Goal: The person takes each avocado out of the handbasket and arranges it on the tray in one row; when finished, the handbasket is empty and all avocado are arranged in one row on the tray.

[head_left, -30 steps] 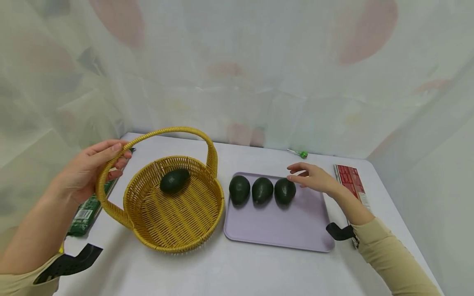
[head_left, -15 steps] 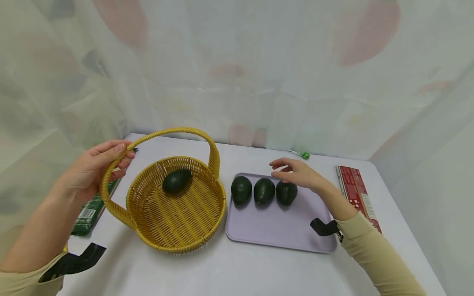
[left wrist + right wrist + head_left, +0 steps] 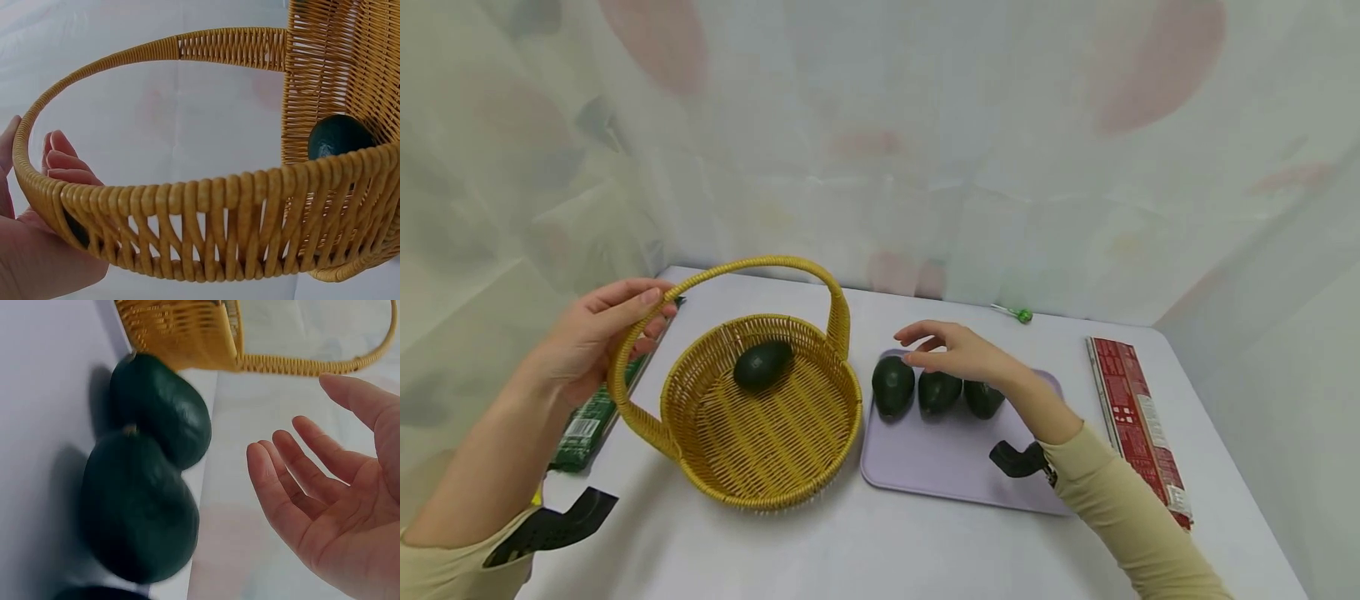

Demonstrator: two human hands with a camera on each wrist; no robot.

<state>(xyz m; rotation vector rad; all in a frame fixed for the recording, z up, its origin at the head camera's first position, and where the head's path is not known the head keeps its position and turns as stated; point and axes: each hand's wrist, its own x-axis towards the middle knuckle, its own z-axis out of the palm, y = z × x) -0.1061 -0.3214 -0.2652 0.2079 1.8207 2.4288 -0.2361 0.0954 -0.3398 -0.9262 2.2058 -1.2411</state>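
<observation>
Head view: left hand (image 3: 589,333) grips a woven yellow basket (image 3: 767,450); right hand (image 3: 964,352), fingers relaxed, near dark-green oval avocados (image 3: 892,390).

Three avocados (image 3: 892,390) lie on the tray (image 3: 940,462); the basket (image 3: 775,446) is left of it, the packet (image 3: 1138,425) right

Spreading out white and plain as a table (image 3: 850,554), rounding off at the far corners. Carrying a shallow lilac tray (image 3: 940,467) right of the middle, rising slightly at the rim. Bearing a red printed packet (image 3: 1138,429) lengthwise near the right edge, apart from the tray. Supporting a small green-headed stick (image 3: 1023,316) at the far edge, behind the tray. Holding a partly hidden green packet (image 3: 580,442) along the left side. Lying beneath a yellow wicker basket (image 3: 767,462), either touching its base or falling just short, with no telling which.
</observation>
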